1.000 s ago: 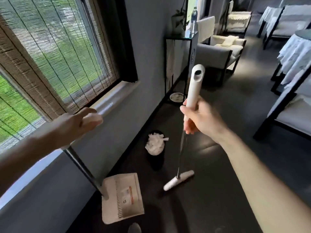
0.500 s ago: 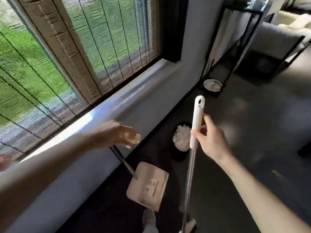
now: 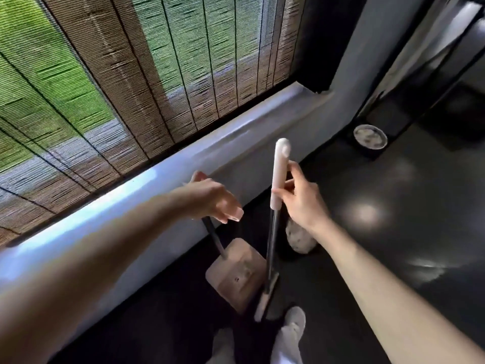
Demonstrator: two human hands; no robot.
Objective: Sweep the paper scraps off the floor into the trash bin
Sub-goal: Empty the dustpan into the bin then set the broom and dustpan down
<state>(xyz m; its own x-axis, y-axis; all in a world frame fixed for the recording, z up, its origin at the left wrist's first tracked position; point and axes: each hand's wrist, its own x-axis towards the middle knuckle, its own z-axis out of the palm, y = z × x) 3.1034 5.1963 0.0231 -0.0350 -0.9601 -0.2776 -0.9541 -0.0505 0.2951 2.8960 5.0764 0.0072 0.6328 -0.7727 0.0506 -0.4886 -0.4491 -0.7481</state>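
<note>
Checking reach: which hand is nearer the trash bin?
Right. The right hand, gripping the broom handle, is just above the trash bin; the left hand, holding the dustpan handle, is farther left.

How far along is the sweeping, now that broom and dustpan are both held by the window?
Looks done: white paper scraps lie heaped in the trash bin, and the visible floor shows no loose scraps. In hand: the left hand grips the dustpan by its pole, the right hand holds the broom handle; the pan looks empty. Left: probably putting the tools away, though floor outside the frame is unseen.
</note>
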